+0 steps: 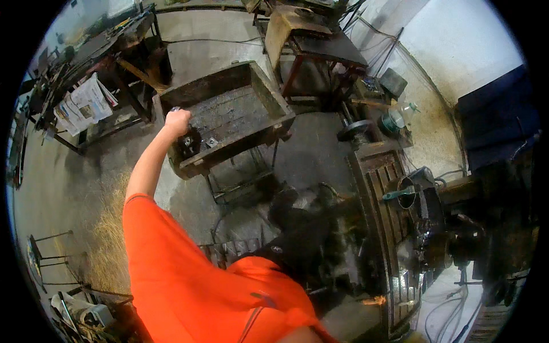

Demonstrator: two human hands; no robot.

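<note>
My left hand (pixel 179 122) reaches out over the left end of a dark wooden tray (pixel 229 151). Its fingers are closed round a small shiny metal piece (pixel 175 108), of which only a bit shows above the fist. Below the hand, in the tray's near left corner, lie a few metal parts (pixel 189 144) and a small silvery block (pixel 211 142). Grey shavings or small bits cover the tray's floor. My right hand is out of view; only a little bare skin of that arm shows at the lower edge.
A greasy machine with a slotted bed (pixel 380 188) stands to my right, a metal can (pixel 407 197) with a green-handled tool on it. Behind the tray is a dark table (pixel 329 48). A cluttered workbench with newspaper (pixel 86 103) stands far left; curly shavings (pixel 111 234) cover the floor.
</note>
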